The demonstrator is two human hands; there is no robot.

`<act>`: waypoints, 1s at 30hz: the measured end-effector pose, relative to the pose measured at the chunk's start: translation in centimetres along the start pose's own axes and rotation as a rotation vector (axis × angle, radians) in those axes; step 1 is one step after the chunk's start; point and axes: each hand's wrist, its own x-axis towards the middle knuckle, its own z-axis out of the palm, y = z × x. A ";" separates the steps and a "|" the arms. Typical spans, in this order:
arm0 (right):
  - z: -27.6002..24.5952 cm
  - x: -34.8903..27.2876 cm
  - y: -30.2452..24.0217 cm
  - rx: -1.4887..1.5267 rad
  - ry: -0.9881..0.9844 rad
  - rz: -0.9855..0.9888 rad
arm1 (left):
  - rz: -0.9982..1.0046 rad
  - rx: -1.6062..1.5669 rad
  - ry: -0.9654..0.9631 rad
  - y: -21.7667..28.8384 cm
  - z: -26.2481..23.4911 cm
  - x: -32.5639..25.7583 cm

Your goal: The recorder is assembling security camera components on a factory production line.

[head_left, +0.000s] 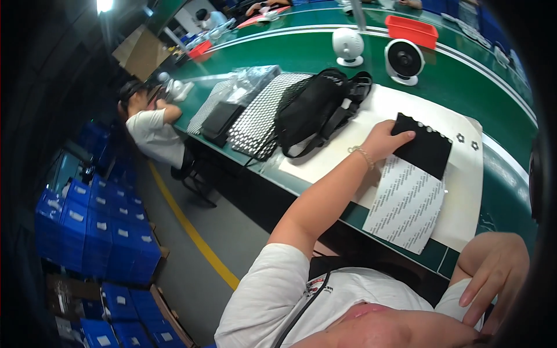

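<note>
Over the board (464,188), the left hand (383,141) holds black sheeting (425,149).

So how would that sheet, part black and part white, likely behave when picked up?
The sheet is probably light, as it looks thin. Its white part lies nearly flat, hinting at slight stiffness. The notched edge of its black end might snag or tear.

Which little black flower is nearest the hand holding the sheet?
The left flower, beside the black sheet; the right flower lies farther from the left hand.
</note>
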 end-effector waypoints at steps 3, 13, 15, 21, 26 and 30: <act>0.0 -1.4 0.7 -0.337 -0.187 -0.440 | -0.061 -0.039 -0.029 0.0 1.6 0.5; 3.3 -0.9 -3.6 -0.054 -0.131 -0.386 | -0.020 -0.094 -0.029 -0.1 -0.1 -0.5; 2.8 -1.2 -3.1 0.100 -0.125 -0.354 | -0.039 -0.071 -0.026 0.1 -0.4 -0.4; 3.1 -2.0 -2.6 0.063 -0.073 -0.321 | -0.059 -0.068 0.001 0.0 -0.7 -0.5; 3.7 -2.4 -3.4 0.023 -0.028 -0.288 | -0.057 -0.107 -0.023 -0.3 -0.6 -0.3; 3.9 -2.6 -3.8 0.003 0.001 -0.270 | -0.049 -0.120 -0.018 -0.6 -0.8 -0.3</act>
